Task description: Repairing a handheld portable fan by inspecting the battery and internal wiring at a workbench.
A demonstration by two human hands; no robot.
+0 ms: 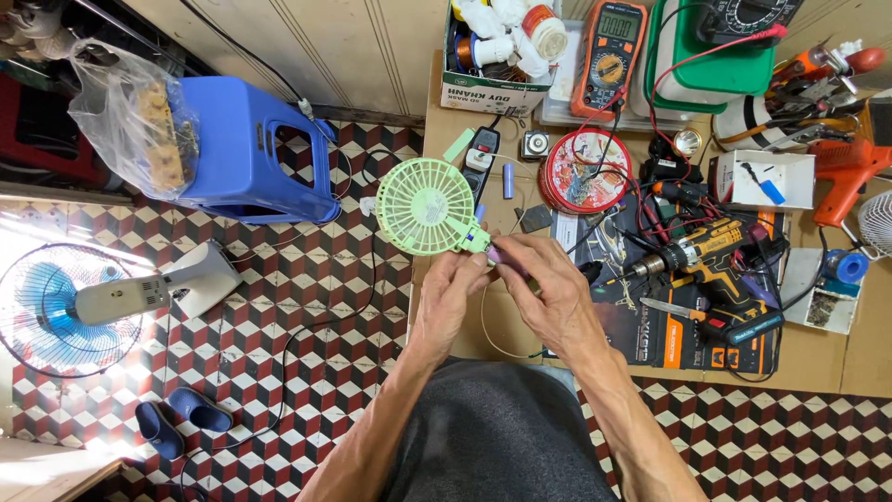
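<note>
A: While the round guard sticks out past the worktop (483, 330) edge, where exactly is the small green fan (426, 205) held?

B: At its short stem, just below the head. The left hand (448, 296) has its fingers closed around the base of the fan, and the right hand (548, 290) pinches a small purple piece (495, 254) touching that same stem.

A: How would it handle?

B: Light, I'd judge, being thin plastic. The guard ribs look slender and likely to flex or crack, so the stem seems the sound place to grip, not the grille.

A: What can't you make out?

B: The handle itself is covered by both hands, so its shape is hidden. Whether the purple piece is a tool tip or a part, I cannot tell. The blades behind the grille are hard to read too.

A: And nearby?

B: A cordless drill (692, 249) lies well to the right, an orange multimeter (609, 51) at the back, a blue stool (246, 149) on the tiled floor.
</note>
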